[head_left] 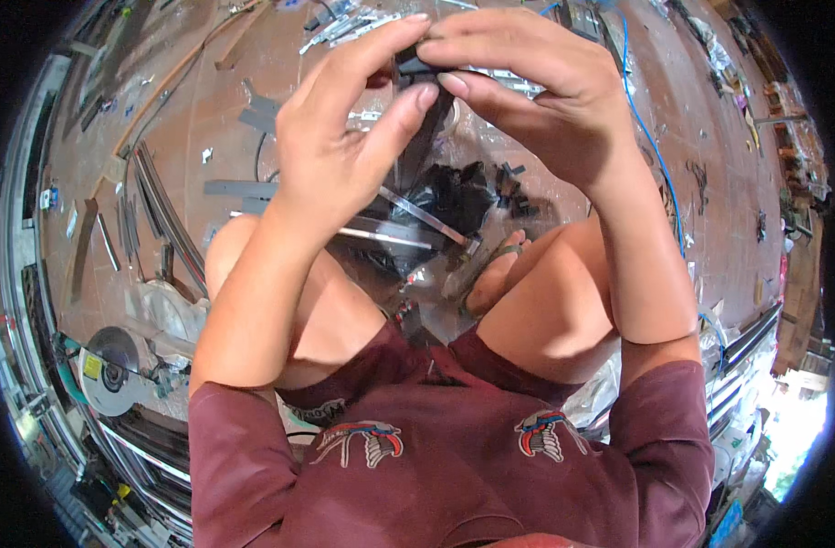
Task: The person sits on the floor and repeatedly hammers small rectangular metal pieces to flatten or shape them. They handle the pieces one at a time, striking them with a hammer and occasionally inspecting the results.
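Downward fisheye view, head-worn

The piece point(415, 64) sat between the left hand point(330, 137) and the right hand point(554, 100). Below, the bag point(456, 194) lay on the floor point(732, 173). Strips point(169, 217) lay left, the saw point(111, 361) nearer the body than they were; the cord point(656, 149) ran right.

The shirt point(454, 457) is maroon with red, blue and white motifs point(378, 444), the held piece point(414, 66) black, the floor point(728, 219) brown, the cord point(660, 161) blue.
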The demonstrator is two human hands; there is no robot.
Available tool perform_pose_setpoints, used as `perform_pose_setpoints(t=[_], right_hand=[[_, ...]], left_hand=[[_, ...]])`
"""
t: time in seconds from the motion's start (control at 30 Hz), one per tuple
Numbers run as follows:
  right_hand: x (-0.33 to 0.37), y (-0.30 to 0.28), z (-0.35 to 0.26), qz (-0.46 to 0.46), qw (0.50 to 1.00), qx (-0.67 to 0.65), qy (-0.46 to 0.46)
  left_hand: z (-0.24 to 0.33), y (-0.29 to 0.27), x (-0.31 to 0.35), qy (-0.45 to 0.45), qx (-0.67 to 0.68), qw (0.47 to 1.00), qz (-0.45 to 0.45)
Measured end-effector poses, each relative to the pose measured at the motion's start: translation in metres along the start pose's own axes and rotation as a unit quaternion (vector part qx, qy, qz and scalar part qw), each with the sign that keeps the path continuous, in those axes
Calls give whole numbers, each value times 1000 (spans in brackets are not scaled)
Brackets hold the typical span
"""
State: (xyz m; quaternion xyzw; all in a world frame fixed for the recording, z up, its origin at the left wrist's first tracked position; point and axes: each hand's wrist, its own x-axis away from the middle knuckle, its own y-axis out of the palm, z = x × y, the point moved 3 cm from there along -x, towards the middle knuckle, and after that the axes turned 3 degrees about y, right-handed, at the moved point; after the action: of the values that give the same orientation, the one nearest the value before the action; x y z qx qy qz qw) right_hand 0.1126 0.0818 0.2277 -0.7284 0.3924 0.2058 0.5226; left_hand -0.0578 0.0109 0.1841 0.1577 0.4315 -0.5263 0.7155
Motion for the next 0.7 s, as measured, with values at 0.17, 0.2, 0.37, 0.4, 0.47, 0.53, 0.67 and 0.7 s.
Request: perform_pose_setpoints(t=[0.17, 0.2, 0.37, 0.4, 0.47, 0.53, 0.67, 0.7], right_hand=[[20, 10, 3, 60, 984, -97, 137], [31, 15, 7, 99, 963, -167, 189], [123, 90, 74, -17, 848, -231, 476], [134, 110, 78, -233, 843, -45, 482], [203, 152, 94, -468, 785, 49, 403], [270, 189, 100, -604, 681, 120, 398], [369, 267, 85, -379, 651, 154, 640], [374, 287, 71, -330, 544, 111, 764]], left_hand=[[-11, -11, 5, -3, -33, 999, -35], [-8, -13, 2, 52, -51, 997, -23], [-12, -16, 0, 60, -60, 996, -30], [-12, -19, 0, 63, -66, 995, -29], [-11, -17, -2, 33, -73, 996, -47], [-10, -15, -3, -33, -98, 991, -84], [-10, -21, -7, -4, -68, 995, -66], [-9, -24, -2, -26, -56, 996, -68]])
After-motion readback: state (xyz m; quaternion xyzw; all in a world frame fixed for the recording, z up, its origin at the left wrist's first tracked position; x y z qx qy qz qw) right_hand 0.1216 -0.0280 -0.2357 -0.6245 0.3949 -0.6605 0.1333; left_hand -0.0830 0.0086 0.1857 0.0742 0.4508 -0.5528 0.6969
